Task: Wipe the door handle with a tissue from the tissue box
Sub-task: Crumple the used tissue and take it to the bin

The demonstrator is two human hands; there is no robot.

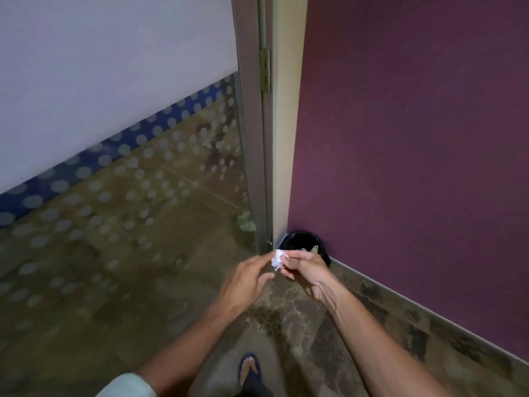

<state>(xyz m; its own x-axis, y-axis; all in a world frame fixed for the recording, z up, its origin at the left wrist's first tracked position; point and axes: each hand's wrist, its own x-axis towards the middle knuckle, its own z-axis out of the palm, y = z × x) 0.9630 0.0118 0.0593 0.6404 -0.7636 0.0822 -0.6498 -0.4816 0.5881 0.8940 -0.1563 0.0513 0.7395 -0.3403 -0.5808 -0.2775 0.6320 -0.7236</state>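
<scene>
A crumpled white tissue [278,259] sits between my two hands, low in the middle of the view. My right hand [307,272] pinches it between thumb and fingers. My left hand [246,277] touches its left side with the fingertips, the other fingers loosely spread. Both hands hover just in front of a small black bin [306,242] on the floor in the corner. The door handle and the tissue box are out of view.
A glass door [120,173] with frosted dots fills the left, hinged on a metal frame [264,138]. A purple wall [415,138] stands at the right. The bin holds some scraps. My sandalled foot [249,368] stands on the mottled floor below.
</scene>
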